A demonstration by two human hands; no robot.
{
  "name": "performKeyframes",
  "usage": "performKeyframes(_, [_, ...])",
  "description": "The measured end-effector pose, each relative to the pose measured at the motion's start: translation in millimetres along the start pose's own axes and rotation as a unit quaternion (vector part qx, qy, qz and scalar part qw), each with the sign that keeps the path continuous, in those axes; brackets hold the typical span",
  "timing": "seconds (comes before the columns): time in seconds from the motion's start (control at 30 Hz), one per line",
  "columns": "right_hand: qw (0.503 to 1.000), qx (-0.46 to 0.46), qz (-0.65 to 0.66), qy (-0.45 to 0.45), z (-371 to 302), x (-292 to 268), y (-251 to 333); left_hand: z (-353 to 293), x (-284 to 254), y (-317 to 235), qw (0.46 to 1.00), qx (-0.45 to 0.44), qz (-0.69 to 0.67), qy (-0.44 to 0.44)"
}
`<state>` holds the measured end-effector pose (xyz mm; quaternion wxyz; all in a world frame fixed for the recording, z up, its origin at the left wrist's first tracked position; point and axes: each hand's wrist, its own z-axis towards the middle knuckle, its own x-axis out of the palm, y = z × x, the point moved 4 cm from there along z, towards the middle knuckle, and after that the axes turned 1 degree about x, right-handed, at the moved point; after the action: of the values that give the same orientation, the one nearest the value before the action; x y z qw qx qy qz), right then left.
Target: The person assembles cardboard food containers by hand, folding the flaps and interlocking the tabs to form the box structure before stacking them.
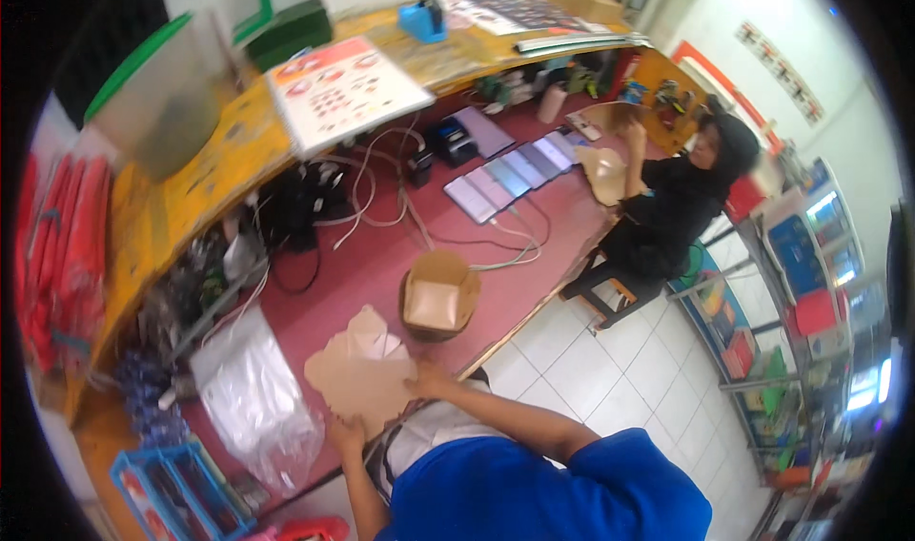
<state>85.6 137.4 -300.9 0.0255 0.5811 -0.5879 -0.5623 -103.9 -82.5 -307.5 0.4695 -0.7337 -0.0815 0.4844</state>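
A flat brown cardboard box blank [357, 374] with scalloped, flap-like edges lies at the near edge of the pink table. Its lower left edge is held by my left hand [345, 434]. My right hand [429, 379] grips its right edge, with the finger details small and blurred. Just beyond the blank stands a brown paper box [440, 303] with a paler square bottom, apparently several nested in a stack. To the left of my hands lies a pile of clear plastic bags [253, 388].
Several phones [515, 174] and white cables [519, 250] lie farther along the table. A yellow wooden shelf [191, 226] runs along its back. A blue basket [181, 489] is at the near left. A co-worker in black [667, 198] sits at the right, handling brown cardboard.
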Motion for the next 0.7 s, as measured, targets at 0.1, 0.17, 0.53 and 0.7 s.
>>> performKeyframes(0.1, [0.996,-0.009,-0.066,-0.055,0,-8,10,5,-6,-3,0.998,-0.008,-0.063,0.02])
performKeyframes(0.17, [0.995,0.036,-0.096,-0.014,-15,-21,20,-4,-6,-3,0.996,-0.079,0.007,0.037])
performKeyframes(0.53, [0.991,0.029,-0.128,0.02,-16,-30,24,-23,-9,-21,0.982,-0.088,0.159,0.056])
performKeyframes(0.7, [0.996,0.036,-0.083,0.008,-12,-40,31,-6,-22,-31,0.981,-0.015,0.186,-0.059])
